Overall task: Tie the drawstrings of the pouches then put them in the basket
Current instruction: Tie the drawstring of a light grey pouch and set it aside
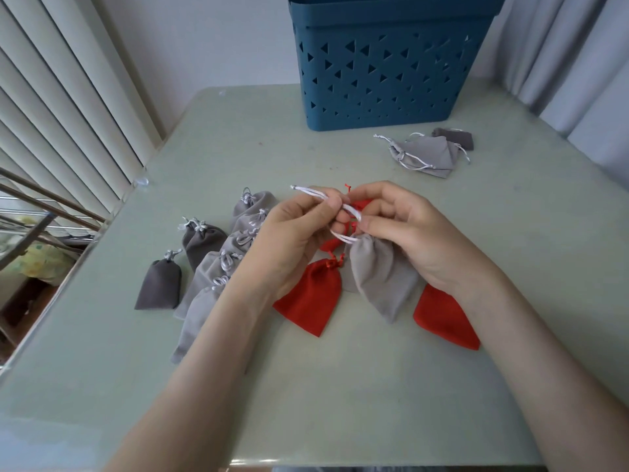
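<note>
While both hands meet over the middle of a pale green table (340,386), the left hand (292,236) pinches the white drawstring (315,195) between thumb and curled fingers, its knotted ends sticking out up and to the left. The right hand (405,226) pinches the same cord closer to the neck of a light grey pouch (381,277). That pouch hangs from the fingers between two red pouches (311,296); whether its lower tip touches the tabletop cannot be told. A third red one peeks out behind the fingers. Left of the hands lies an overlapping row of tied pouches (207,277), light grey, and beside them two dark grey pouches (158,284). At the far edge stands a blue basket (391,73) with triangular cutouts. Just in front of it, to the right, is a small heap of loose pouches (422,155). The tabletop is glossy, with a few small specks. White vertical blinds (68,97) run along the left, with metal rails (41,202) below them. A plain wall (221,39) stands behind and pale curtains (571,63) hang on the right.
</note>
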The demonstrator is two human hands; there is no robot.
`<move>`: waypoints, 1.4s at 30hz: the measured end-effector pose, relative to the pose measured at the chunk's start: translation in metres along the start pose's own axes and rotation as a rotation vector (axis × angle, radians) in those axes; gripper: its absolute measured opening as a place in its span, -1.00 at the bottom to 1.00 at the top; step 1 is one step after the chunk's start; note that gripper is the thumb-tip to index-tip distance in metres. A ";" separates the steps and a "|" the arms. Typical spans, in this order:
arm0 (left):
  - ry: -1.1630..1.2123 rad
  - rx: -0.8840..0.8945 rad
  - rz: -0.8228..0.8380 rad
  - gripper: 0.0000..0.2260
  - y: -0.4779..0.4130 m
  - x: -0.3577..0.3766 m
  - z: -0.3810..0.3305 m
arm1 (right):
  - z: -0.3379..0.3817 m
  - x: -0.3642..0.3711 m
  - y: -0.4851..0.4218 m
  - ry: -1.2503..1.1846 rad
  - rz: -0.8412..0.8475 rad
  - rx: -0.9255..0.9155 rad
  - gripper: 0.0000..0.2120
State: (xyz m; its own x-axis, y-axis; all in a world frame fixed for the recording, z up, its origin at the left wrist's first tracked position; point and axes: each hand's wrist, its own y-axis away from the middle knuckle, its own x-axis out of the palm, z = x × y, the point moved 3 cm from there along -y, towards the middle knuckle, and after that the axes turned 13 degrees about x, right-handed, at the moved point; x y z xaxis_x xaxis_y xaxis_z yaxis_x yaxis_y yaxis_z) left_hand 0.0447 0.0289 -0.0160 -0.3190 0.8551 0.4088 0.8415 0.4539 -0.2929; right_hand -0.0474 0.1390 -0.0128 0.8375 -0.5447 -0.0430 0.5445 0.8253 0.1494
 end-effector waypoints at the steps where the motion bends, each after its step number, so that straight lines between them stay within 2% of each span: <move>1: -0.037 0.016 0.021 -0.91 0.000 0.000 -0.002 | 0.001 -0.002 0.000 -0.025 -0.004 0.001 -0.79; 3: -0.256 0.071 0.026 -0.98 0.000 -0.004 -0.001 | 0.001 -0.006 0.000 -0.043 -0.027 -0.012 -0.80; 7: -1.084 0.374 0.035 -0.94 0.007 -0.006 0.005 | 0.000 -0.002 0.002 -0.007 -0.027 -0.037 -0.85; 8: -1.194 0.442 0.049 -0.93 0.009 -0.003 0.006 | -0.001 -0.001 0.001 0.000 -0.018 -0.027 -0.86; 10: -1.261 0.506 0.032 -0.89 0.011 -0.002 0.006 | -0.005 0.001 -0.002 -0.054 -0.002 0.027 -0.86; 13: -1.230 0.613 0.006 -0.84 0.013 0.000 0.000 | -0.009 0.007 -0.005 -0.154 0.054 0.102 -0.83; 15: -1.250 0.712 0.019 -0.87 0.014 0.003 -0.001 | -0.012 0.011 -0.005 -0.147 0.070 0.101 -0.84; 17: -1.267 0.798 0.006 -0.94 0.014 0.003 -0.001 | -0.012 0.011 -0.005 -0.135 0.044 0.085 -0.86; 19: -1.237 0.817 -0.004 -0.91 0.013 0.002 -0.001 | -0.011 0.009 -0.005 -0.156 0.005 0.072 -0.86; 23: -1.117 0.696 -0.055 -0.96 0.014 0.003 -0.003 | -0.009 0.006 -0.006 -0.149 -0.085 0.030 -0.86; 27: -0.747 0.472 -0.156 -0.81 0.012 0.002 -0.008 | -0.007 -0.007 -0.005 -0.260 -0.288 0.044 -0.81; 30: -0.650 0.424 -0.261 -0.81 0.009 -0.008 -0.009 | 0.001 -0.019 -0.001 -0.369 -0.398 -0.045 -0.77; 33: -0.695 0.423 -0.377 -0.85 0.009 -0.012 -0.006 | 0.004 -0.023 -0.001 -0.448 -0.375 -0.151 -0.74; 36: -0.697 0.434 -0.400 -0.85 0.010 -0.012 -0.004 | 0.005 -0.021 -0.002 -0.524 -0.307 -0.233 -0.70; 39: -0.546 0.389 -0.327 -0.84 0.009 -0.007 -0.005 | 0.008 -0.022 -0.001 -0.492 -0.270 -0.323 -0.84; 42: -0.386 0.327 -0.185 -0.86 0.007 0.002 -0.005 | 0.010 -0.017 0.001 -0.442 -0.169 -0.358 -0.92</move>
State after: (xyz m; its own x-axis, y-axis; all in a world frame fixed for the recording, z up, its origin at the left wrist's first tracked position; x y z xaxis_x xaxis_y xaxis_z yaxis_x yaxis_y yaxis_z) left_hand 0.0525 0.0323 -0.0129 -0.6381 0.7553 0.1495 0.5962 0.6075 -0.5248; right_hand -0.0615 0.1474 -0.0018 0.6809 -0.6198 0.3901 0.7148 0.6784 -0.1698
